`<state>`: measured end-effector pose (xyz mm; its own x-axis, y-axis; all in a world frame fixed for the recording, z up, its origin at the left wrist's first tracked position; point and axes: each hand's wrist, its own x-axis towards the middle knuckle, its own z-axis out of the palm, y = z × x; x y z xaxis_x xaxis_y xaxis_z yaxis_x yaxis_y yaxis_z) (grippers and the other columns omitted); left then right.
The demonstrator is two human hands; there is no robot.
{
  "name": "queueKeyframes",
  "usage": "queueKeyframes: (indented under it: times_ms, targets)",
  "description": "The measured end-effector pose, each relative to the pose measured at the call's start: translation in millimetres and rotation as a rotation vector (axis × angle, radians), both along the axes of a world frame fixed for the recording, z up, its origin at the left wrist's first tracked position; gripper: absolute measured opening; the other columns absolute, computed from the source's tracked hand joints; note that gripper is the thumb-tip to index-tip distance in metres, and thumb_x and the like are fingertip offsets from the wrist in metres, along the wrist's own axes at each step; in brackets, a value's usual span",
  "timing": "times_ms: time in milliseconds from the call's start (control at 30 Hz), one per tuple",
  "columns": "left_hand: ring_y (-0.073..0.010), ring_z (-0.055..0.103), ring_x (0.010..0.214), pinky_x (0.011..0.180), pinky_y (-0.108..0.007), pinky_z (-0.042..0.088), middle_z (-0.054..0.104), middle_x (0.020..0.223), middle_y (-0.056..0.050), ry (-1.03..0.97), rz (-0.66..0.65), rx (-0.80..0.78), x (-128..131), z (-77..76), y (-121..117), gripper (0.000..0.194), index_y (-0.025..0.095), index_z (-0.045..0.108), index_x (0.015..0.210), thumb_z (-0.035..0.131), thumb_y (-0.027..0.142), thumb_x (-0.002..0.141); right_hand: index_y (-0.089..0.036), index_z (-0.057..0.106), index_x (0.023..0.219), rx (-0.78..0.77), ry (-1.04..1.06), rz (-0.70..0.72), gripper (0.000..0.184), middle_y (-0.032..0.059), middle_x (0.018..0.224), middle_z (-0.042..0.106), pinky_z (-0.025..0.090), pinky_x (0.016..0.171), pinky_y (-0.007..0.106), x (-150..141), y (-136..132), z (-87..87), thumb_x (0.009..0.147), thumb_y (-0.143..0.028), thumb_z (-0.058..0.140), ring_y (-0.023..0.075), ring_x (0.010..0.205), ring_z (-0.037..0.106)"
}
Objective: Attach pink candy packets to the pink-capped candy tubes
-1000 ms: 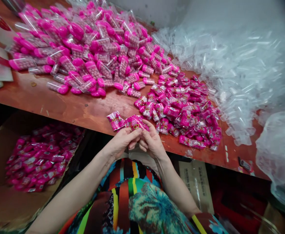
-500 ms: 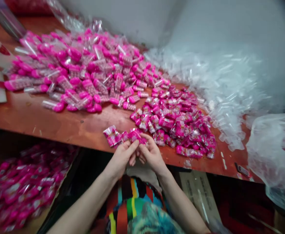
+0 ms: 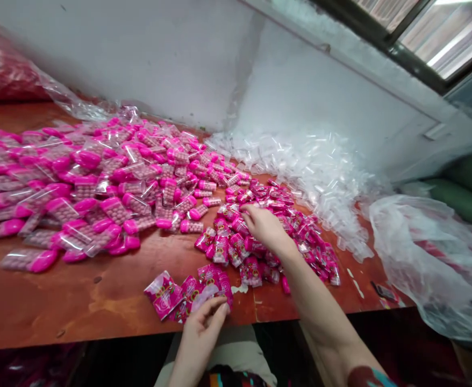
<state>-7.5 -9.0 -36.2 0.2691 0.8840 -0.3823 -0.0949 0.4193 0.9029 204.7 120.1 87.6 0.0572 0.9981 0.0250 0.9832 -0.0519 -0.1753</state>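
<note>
My left hand is at the table's front edge, its thumb and fingers pinched together at a translucent plastic piece. Just beyond those fingers several flat pink printed packets overlap on the table. My right hand is stretched forward over a heap of filled pink packets. Its fingers are bent and close together at the heap's upper left part; whatever they grip is hidden.
Clear tubes with pink caps and small pink balls lie piled on the left of the red-brown table. Clear plastic pieces are heaped along the wall. A translucent bag hangs over the right edge.
Both hands were together at the pink packets by the front edge. My right hand has moved forward to the heap, while the left stays near the edge. The view has tilted up.
</note>
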Motion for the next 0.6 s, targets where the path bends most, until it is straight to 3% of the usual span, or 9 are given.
queueKeyframes:
  times_ms: [67,133,267,400,500,600]
  targets:
    - [-0.0234,0.07,0.073,0.071,-0.033,0.057,0.074,0.074,-0.008,0.0,-0.011,0.007,0,-2.8,-4,0.045,0.019,0.077,0.087,0.073,0.06,0.069,-0.019,0.063,0.12,-0.061,-0.078,-0.08,0.034,0.0148,0.111,0.072,0.047,0.087,0.034,7,51,-3.4,0.099,-0.027,0.037,0.0259,0.104,0.066]
    - [-0.023,0.069,0.068,0.069,-0.033,0.056,0.072,0.069,-0.006,0.034,0.029,0.031,-2,-5.0,-8,0.042,0.02,0.077,0.086,0.072,0.059,0.071,-0.015,0.061,0.122,-0.088,-0.092,-0.128,0.036,0.018,0.12,0.068,0.045,0.094,0.037,17,97,-10.5,0.099,-0.026,0.036,0.027,0.112,0.063]
    - [-0.0247,0.068,0.068,0.067,-0.035,0.056,0.071,0.068,-0.006,0.058,-0.034,0.047,-6,-9.0,-8,0.034,0.022,0.078,0.084,0.069,0.054,0.076,-0.01,0.059,0.125,-0.181,-0.112,-0.204,0.051,0.0236,0.128,0.062,0.039,0.101,0.052,22,156,-36.9,0.095,-0.048,0.043,0.0356,0.123,0.055]
    - [-0.0231,0.067,0.066,0.064,-0.032,0.054,0.07,0.069,-0.006,0.075,-0.084,0.05,-7,-10.5,-8,0.028,0.023,0.076,0.084,0.064,0.049,0.082,-0.006,0.06,0.125,-0.253,-0.139,-0.2,0.057,0.027,0.129,0.061,0.036,0.102,0.058,1,172,-59.2,0.087,-0.048,0.056,0.0396,0.123,0.055]
    - [-0.022,0.066,0.067,0.064,-0.031,0.053,0.07,0.07,-0.006,0.092,-0.082,0.059,-5,-6.9,-10,0.026,0.021,0.075,0.085,0.063,0.044,0.083,-0.008,0.062,0.122,-0.263,-0.162,-0.148,0.051,0.0252,0.129,0.061,0.029,0.105,0.061,-16,168,-61.7,0.084,-0.043,0.059,0.0399,0.124,0.054]
    - [-0.0217,0.066,0.068,0.065,-0.032,0.052,0.071,0.072,-0.006,0.077,-0.076,0.046,-4,-1.4,-10,0.024,0.019,0.074,0.085,0.063,0.04,0.083,-0.012,0.062,0.119,-0.295,-0.132,-0.006,0.052,0.0212,0.127,0.064,0.027,0.107,0.062,-34,154,-58.7,0.085,-0.05,0.058,0.0382,0.121,0.057]
